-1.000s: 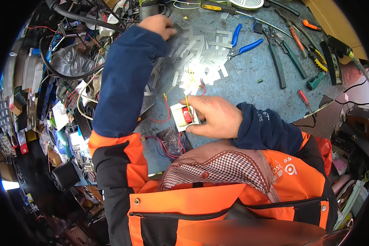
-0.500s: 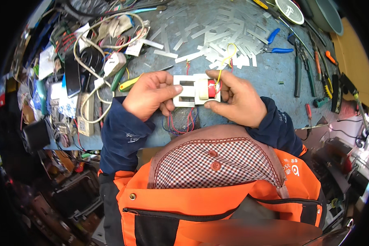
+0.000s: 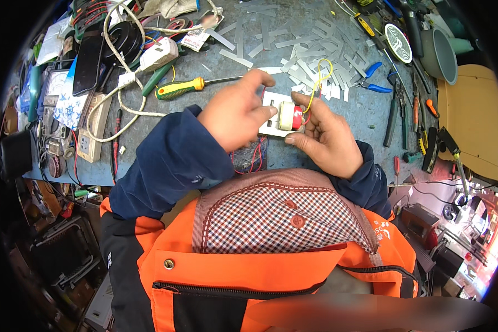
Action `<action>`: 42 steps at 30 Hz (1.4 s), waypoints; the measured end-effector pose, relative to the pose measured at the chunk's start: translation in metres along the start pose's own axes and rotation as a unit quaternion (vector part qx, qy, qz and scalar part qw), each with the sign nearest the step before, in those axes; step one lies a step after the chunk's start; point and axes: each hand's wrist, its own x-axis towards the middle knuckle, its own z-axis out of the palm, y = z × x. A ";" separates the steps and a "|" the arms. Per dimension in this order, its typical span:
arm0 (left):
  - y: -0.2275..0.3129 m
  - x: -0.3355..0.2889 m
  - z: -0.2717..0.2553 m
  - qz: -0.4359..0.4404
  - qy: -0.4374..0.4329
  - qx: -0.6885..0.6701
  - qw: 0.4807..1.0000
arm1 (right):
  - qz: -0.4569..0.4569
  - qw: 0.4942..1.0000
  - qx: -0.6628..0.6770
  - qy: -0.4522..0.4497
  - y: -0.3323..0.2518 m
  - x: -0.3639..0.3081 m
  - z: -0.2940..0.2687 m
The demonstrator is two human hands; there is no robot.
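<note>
A small transformer [image 3: 287, 115], with a cream and red coil on pale metal core plates, is held in my right hand [image 3: 332, 135]. The thumb and fingers grip its right end. My left hand [image 3: 232, 110] reaches over the left end of the core [image 3: 269, 130], its index finger stretched out and apart from the thumb. The left thumb tip is at the plates by the coil. A yellow wire [image 3: 327, 69] loops up from the coil. Red and blue wires [image 3: 254, 157] hang below the core. Many flat metal strips [image 3: 315, 63] lie scattered beyond my hands.
A yellow-green screwdriver [image 3: 180, 88] lies left of my hands, near a white cable with a plug [image 3: 159, 53]. Further left are a black phone [image 3: 88, 66] and a socket strip [image 3: 89, 127]. Blue-handled pliers [image 3: 377, 87] and other hand tools lie at right, near a grey bowl [image 3: 440, 55].
My left hand has let go of the core's left end and moved over it, its fingers now apart. The core's plates sit closer against the coil. The view has shifted slightly.
</note>
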 end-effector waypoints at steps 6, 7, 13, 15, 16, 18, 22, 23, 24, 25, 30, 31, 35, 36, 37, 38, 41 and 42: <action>0.005 0.002 -0.001 0.079 -0.009 0.205 0.976 | -0.035 0.994 -0.100 -0.010 -0.018 -0.001 -0.005; 0.010 0.003 -0.004 0.073 -0.035 0.193 0.978 | -0.044 0.993 -0.113 -0.009 -0.018 0.000 -0.007; -0.018 -0.002 -0.005 0.037 -0.084 -0.058 0.994 | -0.054 0.995 -0.088 -0.019 -0.018 0.001 -0.011; -0.007 -0.004 -0.008 0.031 -0.094 0.001 0.995 | -0.050 0.996 -0.065 -0.032 -0.011 0.002 -0.013; -0.007 -0.002 -0.009 0.042 -0.097 0.030 0.994 | -0.049 0.997 -0.054 -0.039 -0.008 0.003 -0.014; -0.003 -0.002 -0.011 0.057 -0.091 0.075 0.991 | -0.022 0.997 -0.040 -0.067 -0.010 0.005 -0.019; -0.002 -0.008 -0.004 0.088 -0.048 0.116 0.988 | -0.011 0.996 -0.054 -0.065 -0.019 0.007 -0.020; -0.004 -0.011 -0.001 0.100 -0.034 0.120 0.987 | -0.031 0.994 -0.091 -0.043 -0.019 0.007 -0.018; -0.005 -0.014 0.002 0.084 -0.024 0.106 0.990 | -0.030 0.994 -0.097 -0.045 -0.019 0.007 -0.017; -0.006 -0.017 0.004 0.069 -0.014 0.092 0.993 | -0.030 0.993 -0.102 -0.046 -0.020 0.007 -0.017; 0.001 -0.021 0.015 0.076 0.013 0.119 0.990 | -0.019 0.994 -0.090 -0.056 -0.019 0.007 -0.018; 0.000 -0.019 0.013 0.100 0.001 0.124 0.987 | -0.032 0.994 -0.098 -0.047 -0.017 0.005 -0.016; 0.009 -0.004 0.001 0.101 -0.087 0.152 0.979 | -0.033 0.993 -0.101 -0.060 -0.022 0.006 -0.019; 0.006 0.000 0.003 0.129 -0.070 0.176 0.973 | -0.034 0.992 -0.110 -0.059 -0.022 0.006 -0.020; 0.010 0.002 0.003 0.117 -0.075 0.195 0.971 | -0.036 0.991 -0.118 -0.058 -0.022 0.006 -0.020; 0.015 0.005 0.003 0.106 -0.081 0.213 0.968 | -0.036 0.990 -0.127 -0.055 -0.022 0.005 -0.021; 0.029 0.008 0.007 0.099 -0.045 0.265 0.958 | -0.039 0.997 -0.025 -0.069 -0.012 0.005 -0.025; 0.035 0.005 0.008 0.096 -0.034 0.288 0.952 | -0.027 0.995 0.043 -0.081 -0.005 0.004 -0.032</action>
